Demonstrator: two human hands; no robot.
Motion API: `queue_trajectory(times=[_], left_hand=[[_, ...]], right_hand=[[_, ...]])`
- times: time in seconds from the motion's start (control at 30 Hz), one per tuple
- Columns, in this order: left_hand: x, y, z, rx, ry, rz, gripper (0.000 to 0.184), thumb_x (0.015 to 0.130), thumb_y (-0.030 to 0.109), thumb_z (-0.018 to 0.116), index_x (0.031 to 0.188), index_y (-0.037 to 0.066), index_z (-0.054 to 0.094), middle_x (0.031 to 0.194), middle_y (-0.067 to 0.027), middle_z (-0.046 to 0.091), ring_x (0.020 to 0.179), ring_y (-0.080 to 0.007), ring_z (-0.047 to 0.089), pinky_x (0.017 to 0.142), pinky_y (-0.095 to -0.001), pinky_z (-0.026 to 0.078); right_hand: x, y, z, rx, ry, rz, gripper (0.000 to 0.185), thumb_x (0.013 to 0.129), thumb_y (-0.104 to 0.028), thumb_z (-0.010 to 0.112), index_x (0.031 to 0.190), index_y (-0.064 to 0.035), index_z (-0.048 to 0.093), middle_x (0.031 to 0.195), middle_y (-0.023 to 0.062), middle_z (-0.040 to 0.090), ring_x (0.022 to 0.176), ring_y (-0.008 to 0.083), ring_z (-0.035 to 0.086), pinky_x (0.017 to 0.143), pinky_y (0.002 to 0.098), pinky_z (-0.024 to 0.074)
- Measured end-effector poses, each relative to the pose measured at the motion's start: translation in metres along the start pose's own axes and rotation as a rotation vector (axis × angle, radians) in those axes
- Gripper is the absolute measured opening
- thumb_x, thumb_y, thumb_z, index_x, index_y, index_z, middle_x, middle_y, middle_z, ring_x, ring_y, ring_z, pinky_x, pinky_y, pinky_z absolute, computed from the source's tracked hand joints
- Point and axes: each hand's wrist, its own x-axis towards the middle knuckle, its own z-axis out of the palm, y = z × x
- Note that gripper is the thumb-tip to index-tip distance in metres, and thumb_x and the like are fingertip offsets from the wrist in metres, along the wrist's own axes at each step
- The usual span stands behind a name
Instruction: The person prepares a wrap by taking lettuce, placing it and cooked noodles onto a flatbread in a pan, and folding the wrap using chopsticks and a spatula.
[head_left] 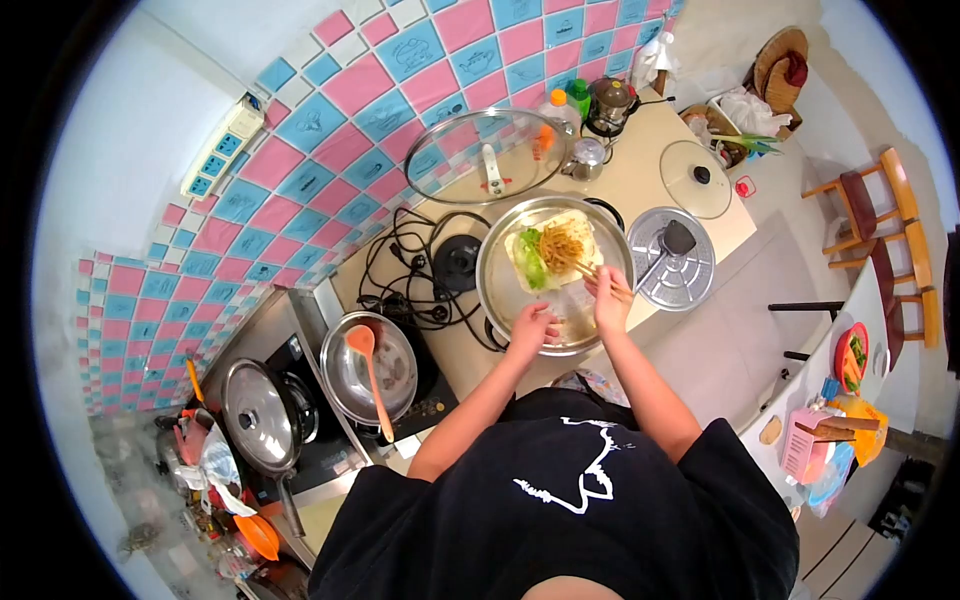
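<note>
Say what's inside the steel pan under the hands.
Flatbread with lettuce and brown shreds on top. The floor of the steel pan beneath the flatbread is covered, can't be seen.

Person, lower centre of frame: black T-shirt (660, 520) with loose short sleeves (740, 480); white, angular line print (597, 488) on front.

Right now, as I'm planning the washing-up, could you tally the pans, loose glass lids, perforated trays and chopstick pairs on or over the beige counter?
Pans: 1, the wide steel pan
Loose glass lids: 2, the large lid and the small lid
Perforated trays: 1, the metal tray
Chopstick pairs: 1, the chopsticks in the right hand
Total: 5
</note>
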Motion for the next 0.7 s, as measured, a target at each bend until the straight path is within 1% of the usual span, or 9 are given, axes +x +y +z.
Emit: queue_trajectory(times=[0.07,0.1,0.17,0.2,0.3,0.37,0.4,0.53,0.7], left_hand=[[-0.001,0.006,-0.004,0.016,0.004,0.009,0.040,0.085,0.012,0.045,0.122,-0.002,0.041,0.094,-0.0127,0.059,0.068,-0.0155,0.058,0.055,-0.0241,0.047],[-0.001,0.008,-0.007,0.030,0.020,0.009,0.040,0.084,0.012,0.045,0.122,-0.002,0.042,0.094,-0.0127,0.059,0.068,-0.0157,0.058,0.055,-0.0246,0.047],[0.002,0.005,-0.014,0.030,0.033,0.014,0.040,0.084,0.012,0.046,0.121,-0.001,0.042,0.094,-0.0126,0.059,0.068,-0.0159,0.058,0.056,-0.0248,0.048],[0.004,0.005,-0.018,0.027,0.054,0.020,0.039,0.084,0.012,0.046,0.121,-0.001,0.042,0.094,-0.0126,0.059,0.068,-0.0161,0.058,0.056,-0.0250,0.048],[0.007,0.003,-0.027,0.027,0.081,0.024,0.038,0.084,0.012,0.046,0.120,0.000,0.043,0.093,-0.0123,0.059,0.067,-0.0160,0.059,0.056,-0.0247,0.047],[0.010,0.001,-0.033,0.009,0.080,0.018,0.037,0.084,0.012,0.047,0.119,0.000,0.044,0.093,-0.0119,0.059,0.067,-0.0159,0.059,0.056,-0.0241,0.047],[0.011,0.003,-0.035,0.028,0.101,0.013,0.037,0.084,0.012,0.047,0.119,0.001,0.044,0.093,-0.0118,0.059,0.067,-0.0159,0.059,0.055,-0.0241,0.047],[0.010,0.004,-0.042,0.060,0.139,0.035,0.035,0.085,0.013,0.048,0.118,0.001,0.045,0.093,-0.0114,0.059,0.066,-0.0157,0.060,0.054,-0.0241,0.046],[0.011,0.008,-0.050,0.110,0.169,0.048,0.035,0.085,0.013,0.048,0.118,0.000,0.046,0.093,-0.0114,0.059,0.066,-0.0152,0.060,0.054,-0.0235,0.046]], right_hand=[[0.011,0.021,-0.030,0.085,0.145,0.103,0.025,0.090,-0.023,0.051,0.095,0.0007,0.050,0.090,0.0123,0.056,0.078,0.0226,0.062,0.070,0.0318,0.0540],[0.014,0.029,-0.046,0.085,0.152,0.096,0.025,0.090,-0.023,0.051,0.095,0.0007,0.050,0.090,0.0123,0.056,0.078,0.0226,0.062,0.070,0.0318,0.0540],[0.012,0.038,-0.073,0.241,0.299,0.139,0.026,0.090,-0.025,0.050,0.099,-0.0013,0.045,0.095,0.0136,0.055,0.080,0.0258,0.061,0.071,0.0337,0.0540],[0.008,0.035,-0.081,0.244,0.308,0.134,0.026,0.090,-0.025,0.050,0.099,-0.0013,0.045,0.095,0.0136,0.055,0.080,0.0258,0.061,0.071,0.0337,0.0540],[0.004,0.034,-0.096,0.476,0.381,0.230,0.025,0.091,-0.025,0.048,0.101,-0.0022,0.042,0.096,0.0144,0.052,0.083,0.0297,0.060,0.072,0.0363,0.0546],[0.006,0.042,-0.100,0.619,0.447,0.345,0.024,0.093,-0.024,0.044,0.102,-0.0015,0.039,0.095,0.0159,0.051,0.086,0.0332,0.058,0.075,0.0385,0.0552],[0.008,0.049,-0.099,0.616,0.489,0.363,0.024,0.094,-0.022,0.041,0.097,0.0018,0.041,0.096,0.0200,0.050,0.087,0.0356,0.057,0.078,0.0389,0.0554],[0.019,0.084,-0.097,0.792,0.413,0.417,0.025,0.094,-0.022,0.040,0.097,0.0025,0.043,0.097,0.0216,0.051,0.090,0.0364,0.057,0.079,0.0391,0.0549],[0.029,0.091,-0.089,0.811,0.419,0.472,0.025,0.093,-0.022,0.043,0.092,0.0023,0.046,0.096,0.0214,0.053,0.087,0.0350,0.058,0.078,0.0393,0.0551]])
